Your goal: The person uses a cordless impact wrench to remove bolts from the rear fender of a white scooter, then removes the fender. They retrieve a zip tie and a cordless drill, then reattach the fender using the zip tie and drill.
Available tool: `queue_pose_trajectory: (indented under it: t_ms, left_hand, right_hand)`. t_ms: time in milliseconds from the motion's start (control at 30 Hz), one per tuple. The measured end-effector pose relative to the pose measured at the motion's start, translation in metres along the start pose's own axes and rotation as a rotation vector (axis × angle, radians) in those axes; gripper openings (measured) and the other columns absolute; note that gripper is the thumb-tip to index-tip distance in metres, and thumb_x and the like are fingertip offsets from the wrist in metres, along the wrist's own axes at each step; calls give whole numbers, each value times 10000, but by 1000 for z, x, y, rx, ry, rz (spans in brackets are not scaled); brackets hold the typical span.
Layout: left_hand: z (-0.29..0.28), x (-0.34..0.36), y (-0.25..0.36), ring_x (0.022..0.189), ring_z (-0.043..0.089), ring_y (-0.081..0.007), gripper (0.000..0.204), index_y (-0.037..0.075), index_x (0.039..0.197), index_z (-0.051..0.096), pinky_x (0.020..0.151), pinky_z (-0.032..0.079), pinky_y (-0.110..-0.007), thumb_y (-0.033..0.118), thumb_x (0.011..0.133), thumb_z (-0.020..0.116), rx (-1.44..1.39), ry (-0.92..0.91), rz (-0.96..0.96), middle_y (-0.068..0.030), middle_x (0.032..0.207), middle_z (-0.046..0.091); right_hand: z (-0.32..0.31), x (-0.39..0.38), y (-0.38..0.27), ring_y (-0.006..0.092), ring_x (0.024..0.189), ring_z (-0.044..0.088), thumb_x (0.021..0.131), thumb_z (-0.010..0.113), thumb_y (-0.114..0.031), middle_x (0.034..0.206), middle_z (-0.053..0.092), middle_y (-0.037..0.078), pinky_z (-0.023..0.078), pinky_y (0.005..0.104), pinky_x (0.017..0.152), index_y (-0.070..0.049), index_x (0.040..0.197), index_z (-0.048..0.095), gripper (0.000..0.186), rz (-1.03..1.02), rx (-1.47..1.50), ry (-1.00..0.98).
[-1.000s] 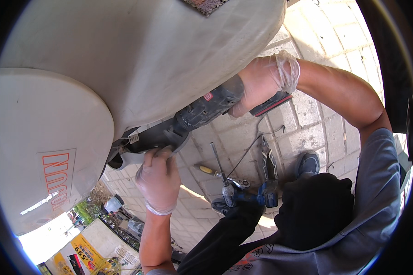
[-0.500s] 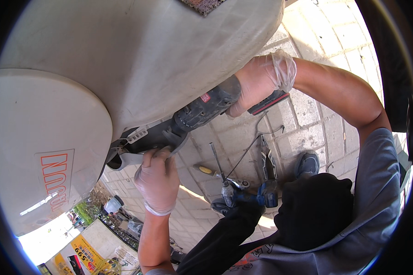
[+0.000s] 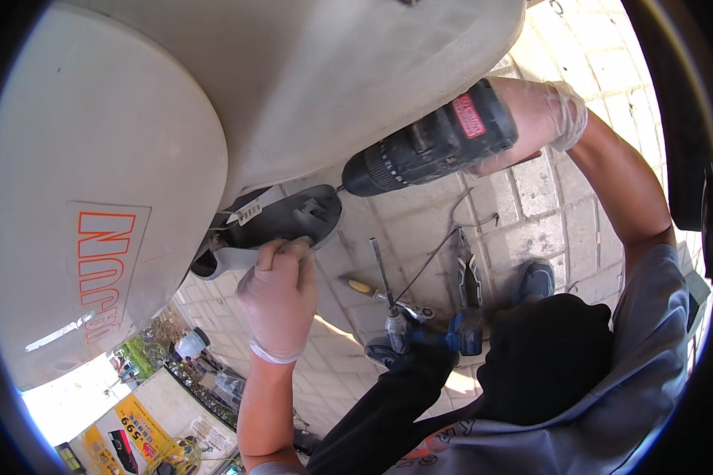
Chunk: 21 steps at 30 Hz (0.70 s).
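In my right hand (image 3: pixel 528 119), thinly gloved and partly hidden behind the tool, is a black cordless drill (image 3: pixel 424 150). Its chuck points left, and the short bit ends beside the rim of a dark grey, trough-shaped plastic piece (image 3: pixel 317 212). My left hand (image 3: pixel 279 297), in a clear glove too, has its fingers closed on the near edge of that piece. A small pale printed strip (image 3: pixel 249 210) lies against the trough's inside, close to some thin wires. The piece's left end passes under a large off-white body panel (image 3: pixel 135 150).
Paving bricks (image 3: pixel 531 190) cover the ground. A screwdriver with a yellow handle (image 3: pixel 361 286), pliers (image 3: pixel 469 277), a ratchet (image 3: pixel 421 312) and a blue power tool (image 3: pixel 465 332) are near my shoes (image 3: pixel 535 279). A yellow-and-white printed board (image 3: pixel 139 427) stands at the lower left.
My right hand has drawn the drill right, and its front end is now outside the plastic piece. The view has shifted slightly. My left hand keeps its hold on the edge.
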State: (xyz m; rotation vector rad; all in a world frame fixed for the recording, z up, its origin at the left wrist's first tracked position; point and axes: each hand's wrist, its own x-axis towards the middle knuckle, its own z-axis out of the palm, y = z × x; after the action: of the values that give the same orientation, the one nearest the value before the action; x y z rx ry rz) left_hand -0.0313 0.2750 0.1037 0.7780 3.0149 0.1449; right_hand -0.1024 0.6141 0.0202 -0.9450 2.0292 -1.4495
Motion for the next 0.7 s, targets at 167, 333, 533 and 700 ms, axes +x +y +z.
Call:
queue_pose_trajectory:
  t_ms: [167, 333, 533, 700]
  left_hand:
    - [0, 3, 5, 703, 644, -284, 255, 102, 957, 639, 595, 506, -378, 18, 726, 710, -16, 33, -32, -81, 929, 637]
    - [2, 7, 13, 726, 639, -304, 212, 66, 966, 623, 594, 507, -378, 15, 775, 699, -39, 17, -102, -108, 930, 631]
    - [-1, 9, 17, 775, 642, -310, 200, 49, 974, 613, 643, 520, -369, 22, 793, 693, -27, 5, -119, -117, 938, 623]
    - [-1, 9, 20, 811, 654, -308, 210, 65, 986, 613, 659, 526, -366, 14, 795, 684, -32, 31, -138, -94, 968, 635]
  right_hand:
    - [33, -92, 13, 177, 791, 647, 697, 743, -146, 872, 678, 102, 520, 315, 732, -16, 1021, 619, 371, 471, 83, 275]
    - [109, -140, 70, 355, 877, 629, 768, 602, -11, 939, 608, 219, 497, 439, 786, 16, 1314, 456, 566, 772, -647, 483]
    - [129, -147, 88, 292, 1002, 578, 752, 596, -32, 994, 588, 126, 428, 431, 875, -14, 1276, 491, 535, 828, -1130, 467]
    - [196, -86, 57, 225, 924, 594, 750, 599, -151, 910, 617, 45, 435, 390, 815, -134, 884, 655, 147, 207, -894, 236]
